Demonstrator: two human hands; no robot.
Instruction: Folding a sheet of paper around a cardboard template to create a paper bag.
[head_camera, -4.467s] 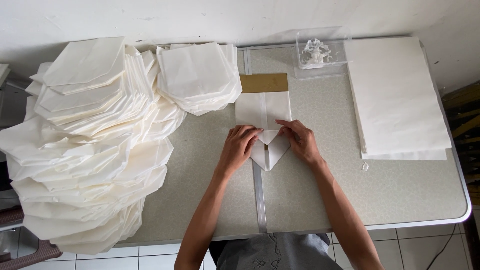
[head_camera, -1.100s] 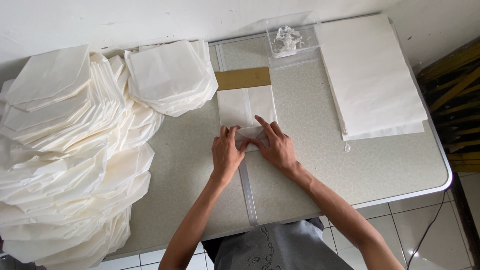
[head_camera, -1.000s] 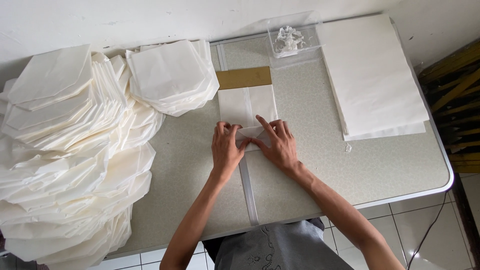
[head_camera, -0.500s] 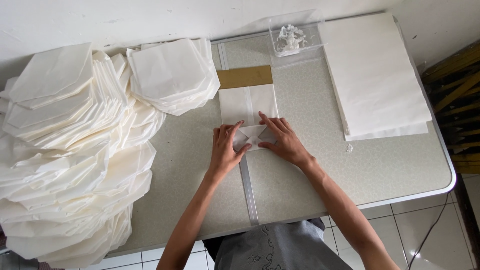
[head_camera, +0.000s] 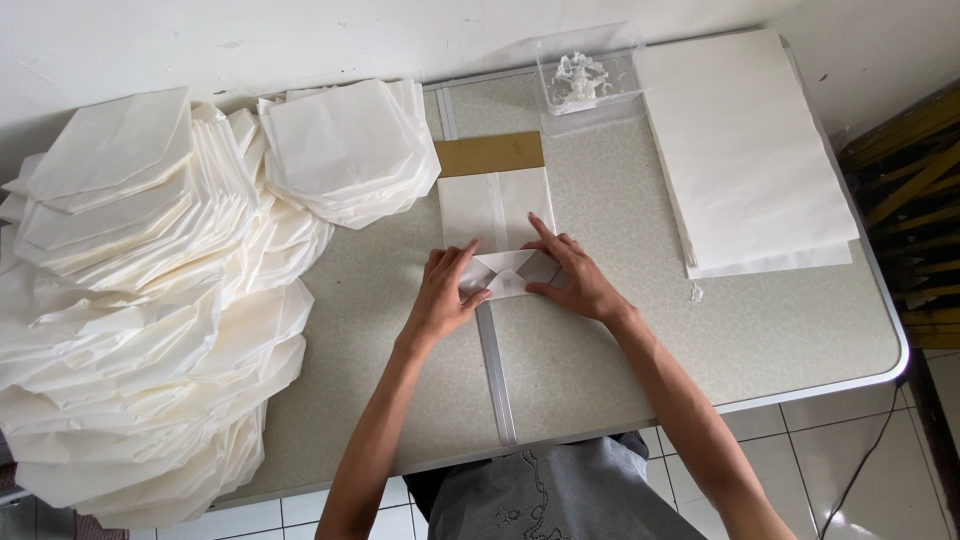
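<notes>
While the head camera is looking straight down at a speckled grey table (head_camera: 700, 350), both bare hands are working on a white paper bag (head_camera: 497, 215) lying flat near the middle of it, its far end resting against a brown cardboard strip (head_camera: 489, 154). The left hand (head_camera: 445, 292) is lying on the near left corner of the bag, its fingers bent and pressing down, with the thumb tip touching the folded flap (head_camera: 505, 268) at the bag's near end. The right hand (head_camera: 575, 280) is resting on the near right corner, its index finger stretching out along the right edge of the bag and the thumb pressing the lower edge of the flap; neither hand is pinching or lifting anything, both are holding the paper flat. The flap itself is showing triangular creases meeting in the middle between the two thumbs. A pale metal seam (head_camera: 497, 375) is running down the table from under the bag toward the person's lap. To the left, a big heap of finished white bags (head_camera: 140, 330) is spilling over the table edge, and a smaller stack of bags (head_camera: 345, 150) is sitting just left of the cardboard strip. To the right, well apart from the hands, a pile of flat white sheets (head_camera: 745, 150) is lying, and beside its far corner a clear plastic box (head_camera: 590, 75) is holding something white and crumpled. Pale floor tiles (head_camera: 860, 450) are showing beyond the near right corner of the table.
</notes>
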